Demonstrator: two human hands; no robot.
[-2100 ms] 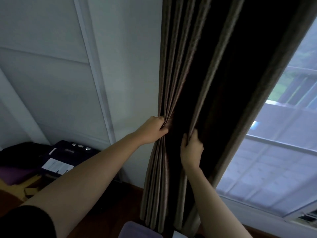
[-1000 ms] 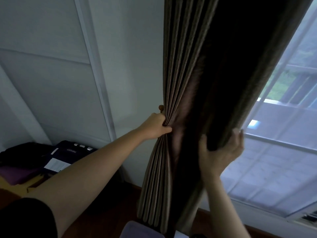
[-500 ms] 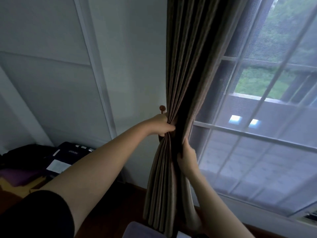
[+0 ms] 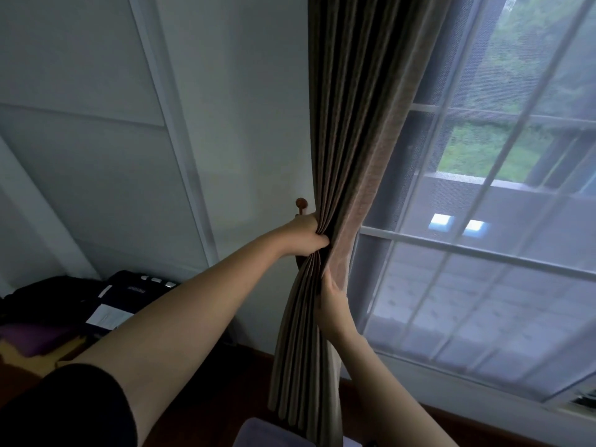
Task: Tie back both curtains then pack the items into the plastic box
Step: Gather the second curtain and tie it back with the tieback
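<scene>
One curtain [image 4: 348, 130], brown and pleated, hung at the left edge of the window [image 4: 483, 246] and was gathered into a tight bundle against the white wall [image 4: 258, 108]. A small wooden tieback hook [image 4: 301, 204] stood out from the wall just above and beside the gather. No tie band could be made out, and the plastic box could not be identified with certainty; only a pale object showed at the bottom edge of the view.

Judged from this, the step in hand was tying back the first curtain, with the gathering largely done and the fastening not yet made. The next move would call for holding the bundle firm with one hand while the other brought a band around it and onto the hook.

The left hand [image 4: 304, 237] was extended at arm's length, its fingers clamped around the pleats at hook height, knuckles toward the wall. The right hand [image 4: 333, 301] sat lower, reaching upward, its fingers together and pressed along the window-side edge of the bundle, thumb toward the pleats; whether it fully gripped the cloth could not be told.

A dark case [image 4: 129, 295] lay on the floor well apart to the left.
</scene>
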